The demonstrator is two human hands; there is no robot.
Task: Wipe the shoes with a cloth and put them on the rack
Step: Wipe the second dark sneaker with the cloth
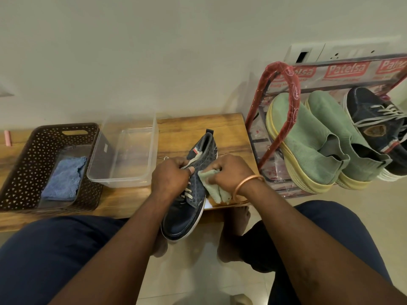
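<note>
Both hands are found occupied at the centre of the frame. The left hand (170, 175) is closed round the lace area of a dark blue shoe (187, 214), with the fingers curled over the upper and the thumb laid against the laces. The right hand (231, 170) is curled round a pale green cloth (214, 188), which is pressed against the side of the same shoe. A copper-coloured bangle (246, 183) is worn on that wrist.

The shoe is held tilted, heel toward the wall and toe toward the person, with the toe projecting past the near edge of the wooden bench (226, 128). Whether any part of the sole rests on the bench cannot be told.

At the right of the frame, a rack (284, 89) is seen to carry a pair of green shoes (308, 146) and one dark laced shoe (374, 119), judged to be the mate of the shoe in hand.

At the left of the frame, a blue cloth (63, 179) is lying in a brown perforated basket (26, 164), and a clear plastic container (125, 155) is standing just beside it.

Progress is assessed as late. Three shoes are already racked and the fourth is being wiped. No other unracked shoe is visible. It is judged that the wiping is to be completed and the shoe set on the rack next to its mate.
</note>
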